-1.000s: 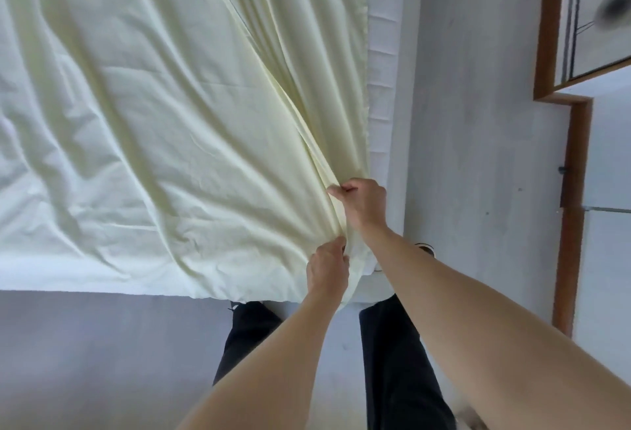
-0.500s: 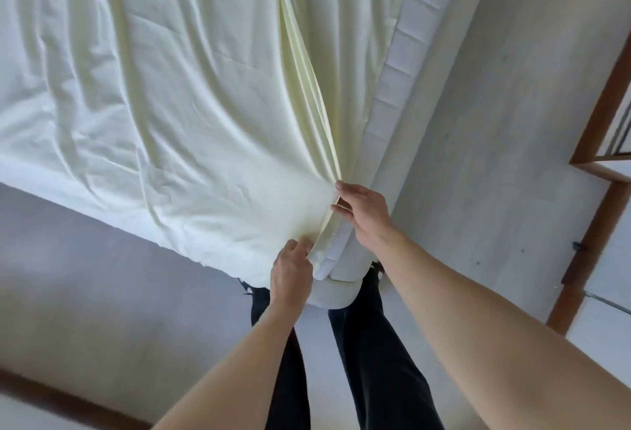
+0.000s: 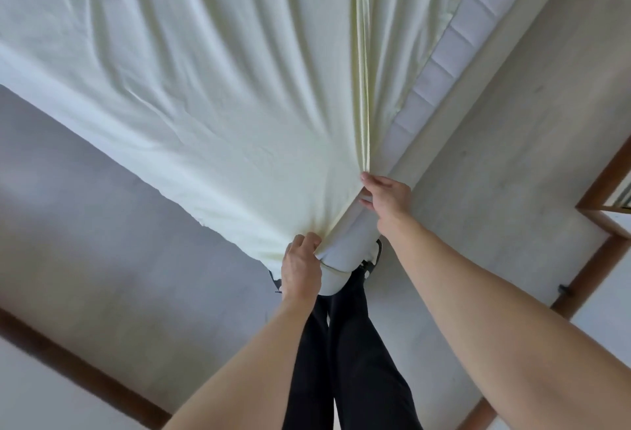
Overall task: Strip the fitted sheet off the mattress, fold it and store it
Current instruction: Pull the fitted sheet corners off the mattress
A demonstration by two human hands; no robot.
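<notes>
Sheet: pale yellow-cream fitted sheet, thin woven cloth, soft matte surface. It covers most of the mattress top. Long shallow creases fan out from the near corner toward the far end.
Sheet edge: along the right side the hem is lifted off the mattress and gathered into a narrow raised ridge of tight vertical pleats.
Mattress: white mattress, its bare side quilted in rectangular padded panels. The near corner is rounded, smooth and uncovered.
Left hand: my left hand is at the near corner, fingers curled over, pinching a bunch of sheet where the creases meet. The cloth is puckered under my knuckles.
Right hand: my right hand is on the right side of the mattress just beyond the corner. Fingers are bent around the lower end of the raised ridge, thumb side up; the fingertips are tucked between cloth and mattress.
Floor: grey, flat, faintly mottled floor, lighter on the right.
Trim: dark brown wooden strip low left; matching brown frame on the right.
Legs: black trousers below the corner.
</notes>
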